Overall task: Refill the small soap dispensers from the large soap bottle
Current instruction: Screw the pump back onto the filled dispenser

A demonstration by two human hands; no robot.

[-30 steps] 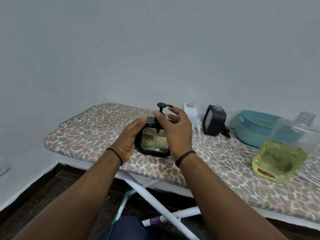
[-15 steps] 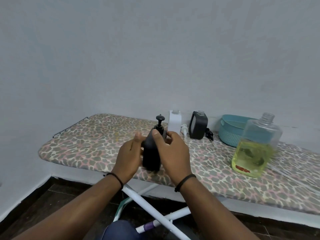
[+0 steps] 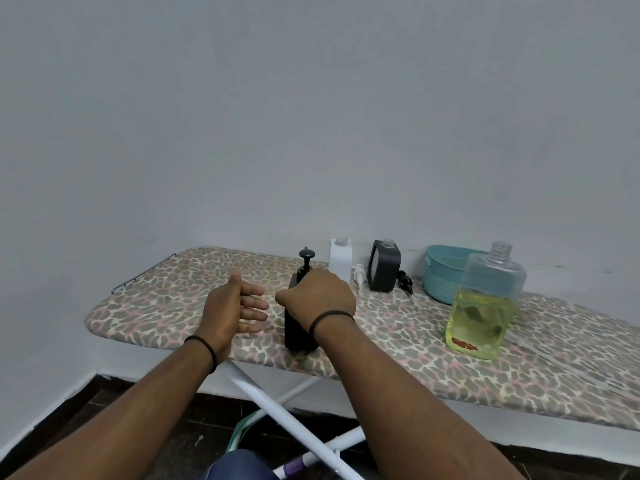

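Black dispenser [image 3: 298, 327]: upright near the front edge of the ironing board [image 3: 166, 306], black pump head [image 3: 307, 255] fitted on top, narrow side toward the camera.
Right hand [image 3: 318, 299]: curled over the top and shoulder of the black dispenser, gripping it just below the pump; dark band on the wrist.
Left hand [image 3: 231, 306]: just left of the black dispenser, apart from it, fingers straight and spread toward it, holding nothing; dark band on the wrist.
Large soap bottle [image 3: 485, 306]: upright to the right, near the front of the board, clear, uncapped, yellow-green liquid filling roughly the lower half, red mark low on its front.
White dispenser [image 3: 340, 259]: upright at the back of the board against the wall, neck uncovered; white pump [image 3: 358, 273] lying just to its right.
Second black dispenser [image 3: 383, 270]: upright at the back, right of the white one, neck uncovered; black pump [image 3: 406, 282] lying beside it on the right.
Teal basket [image 3: 441, 278]: at the back, partly behind the large soap bottle.
Ironing board: leopard-print cover, white legs crossing beneath, set against a pale wall [image 3: 311, 116]; dark floor below.
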